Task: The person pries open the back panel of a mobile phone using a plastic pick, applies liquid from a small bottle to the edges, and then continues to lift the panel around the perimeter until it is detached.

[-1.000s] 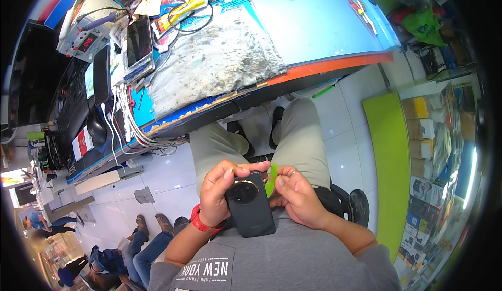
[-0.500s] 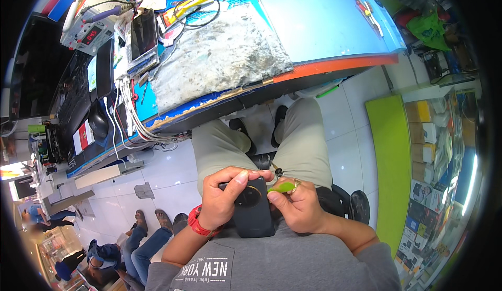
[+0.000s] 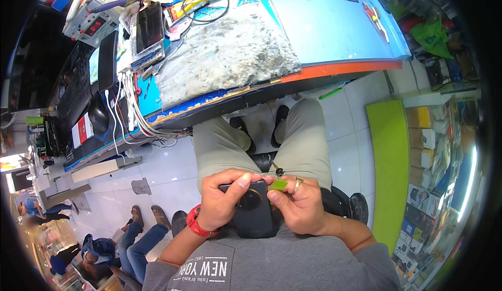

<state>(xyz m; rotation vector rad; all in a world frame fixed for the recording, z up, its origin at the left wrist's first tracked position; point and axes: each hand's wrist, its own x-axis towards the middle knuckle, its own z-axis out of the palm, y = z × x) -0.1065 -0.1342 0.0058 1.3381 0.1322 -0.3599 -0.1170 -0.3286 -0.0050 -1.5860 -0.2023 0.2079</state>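
Note:
A dark phone (image 3: 254, 219) with a large round camera ring lies back side up over my lap. My left hand (image 3: 225, 194) is closed round its upper left edge, thumb on the back near the ring. In my right hand (image 3: 299, 205) a small flat green pry pick (image 3: 278, 185) is pinched between thumb and fingers. The pick touches or nearly touches the phone's upper right edge; whether its tip is inside the seam I cannot tell. A ring is on a right finger, a red watch (image 3: 196, 222) on my left wrist.
Ahead stands a workbench with a stained grey cloth (image 3: 225, 56), a light blue mat (image 3: 324, 30), another phone (image 3: 150, 24) and a soldering station (image 3: 94, 25). White cables (image 3: 128, 103) hang at its left edge. A green bench panel (image 3: 389, 160) is on the right. A seated person's legs (image 3: 137, 246) show lower left.
The green pick has turned in my right fingers and shows a broader, shorter face. Both hands and the phone stay nearly in place; the view has shifted slightly.

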